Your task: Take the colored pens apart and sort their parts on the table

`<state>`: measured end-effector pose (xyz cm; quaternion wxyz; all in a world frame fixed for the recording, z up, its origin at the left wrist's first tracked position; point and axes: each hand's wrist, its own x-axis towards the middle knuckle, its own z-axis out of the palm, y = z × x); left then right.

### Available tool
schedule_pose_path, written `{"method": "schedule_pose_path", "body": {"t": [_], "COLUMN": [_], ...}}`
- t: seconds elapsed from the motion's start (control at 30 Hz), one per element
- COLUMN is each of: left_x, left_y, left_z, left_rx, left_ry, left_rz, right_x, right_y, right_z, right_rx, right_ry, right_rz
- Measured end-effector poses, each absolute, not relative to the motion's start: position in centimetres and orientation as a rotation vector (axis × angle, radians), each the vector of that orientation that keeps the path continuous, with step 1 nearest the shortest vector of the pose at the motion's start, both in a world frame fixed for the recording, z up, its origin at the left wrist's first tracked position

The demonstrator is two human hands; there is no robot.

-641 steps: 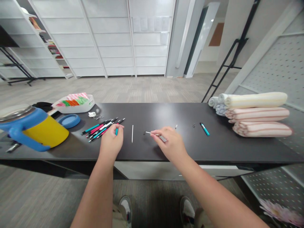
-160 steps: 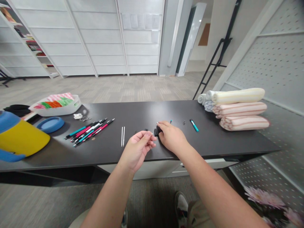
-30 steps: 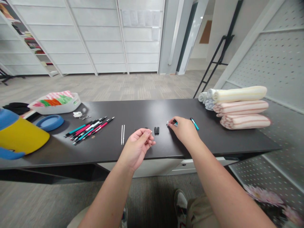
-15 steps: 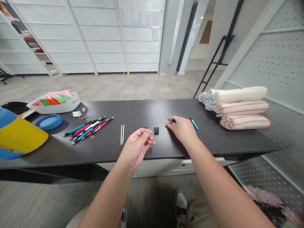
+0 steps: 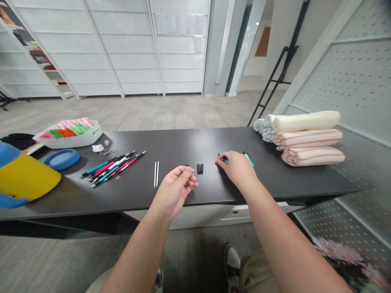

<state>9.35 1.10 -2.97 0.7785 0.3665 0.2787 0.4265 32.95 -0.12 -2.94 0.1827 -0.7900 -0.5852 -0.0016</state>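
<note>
My left hand (image 5: 175, 189) hovers over the front of the table, thumb and fingers pinched together. A tiny pale tip shows at its fingertips, too small to name. To its right, my right hand (image 5: 236, 169) is closed at the tabletop, its fingertips on a small black pen part (image 5: 225, 158). A bit of teal shows beside those fingers, mostly hidden. Between the hands lie two short black pen parts (image 5: 200, 168) side by side. A teal pen barrel (image 5: 249, 158) rests just past my right hand. Two thin white refills (image 5: 156, 174) lie left of my left hand.
A pile of teal, red and white pens (image 5: 112, 167) lies on the dark table (image 5: 180, 142). Farther left are a blue ring-shaped lid (image 5: 62, 158), a yellow and blue container (image 5: 27, 175) and a white basket (image 5: 70, 139). Rolled towels (image 5: 308, 138) are stacked at the right.
The fingertips of my right hand have shifted slightly and now meet a black part, where a small pale piece showed before. My left hand keeps its pinch. The view has shifted slightly.
</note>
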Motion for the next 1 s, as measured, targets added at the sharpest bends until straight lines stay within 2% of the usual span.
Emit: {"method": "schedule_pose_path", "body": {"t": [1.0], "left_x": [9.3], "left_y": [1.3], "left_z": [-3.1], "left_rx": [0.807], "left_ry": [0.593], "left_rz": [0.905], "right_x": [33.5], "right_y": [-1.9], "right_z": [-2.4], "right_rx": [-2.413], "right_ry": [-1.525], "right_rz": [0.019]}}
